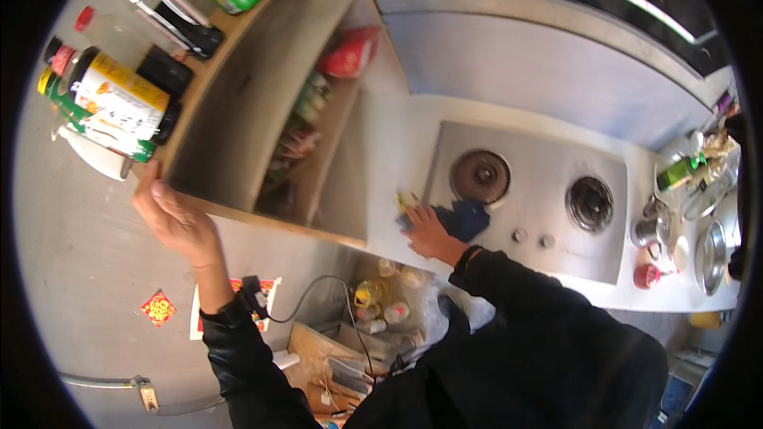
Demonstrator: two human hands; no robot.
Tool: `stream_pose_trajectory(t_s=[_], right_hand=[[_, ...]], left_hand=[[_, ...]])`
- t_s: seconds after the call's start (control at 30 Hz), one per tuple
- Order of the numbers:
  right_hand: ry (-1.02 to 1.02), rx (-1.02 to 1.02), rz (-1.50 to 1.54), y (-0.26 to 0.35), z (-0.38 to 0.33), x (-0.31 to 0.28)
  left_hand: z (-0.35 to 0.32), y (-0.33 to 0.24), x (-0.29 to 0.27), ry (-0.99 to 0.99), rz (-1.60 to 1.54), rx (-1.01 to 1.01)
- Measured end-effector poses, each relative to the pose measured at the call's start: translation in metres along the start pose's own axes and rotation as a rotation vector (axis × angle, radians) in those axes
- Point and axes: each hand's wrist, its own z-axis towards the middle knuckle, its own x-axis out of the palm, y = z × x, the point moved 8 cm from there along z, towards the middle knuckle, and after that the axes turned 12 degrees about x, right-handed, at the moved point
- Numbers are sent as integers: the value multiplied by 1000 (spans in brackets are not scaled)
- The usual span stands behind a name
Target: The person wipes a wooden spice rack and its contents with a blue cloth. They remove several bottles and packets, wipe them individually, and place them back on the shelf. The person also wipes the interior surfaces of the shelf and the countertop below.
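Cloth (467,221) overlaps stove edge (439,151); right fingers (419,218) half-spread atop; left fingers' (148,195) shelf (214,143) grip unclear.

A grey wall (71,230) fills nine o'clock, bearing a red-and-gold diamond decoration (158,308) at eight and a pale socket (149,397) between seven and eight, while a smooth pale panel (532,63) stands between one and two.

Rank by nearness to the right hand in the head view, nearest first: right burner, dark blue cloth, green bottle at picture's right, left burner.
1. Dark blue cloth: against the right hand
2. Left burner: ahead, slightly right
3. Right burner: farther right
4. Green bottle: farthest right
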Motion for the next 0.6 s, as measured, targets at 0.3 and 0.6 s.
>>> stream_pose_trajectory(t_s=[0.3,0.6], right_hand=[[-301,94,-64,19,55,-22],[-798,-377,585,193,69,-368]], left_hand=[[4,7,-18,-32,21,43],[5,11,-26,-46,14,80]])
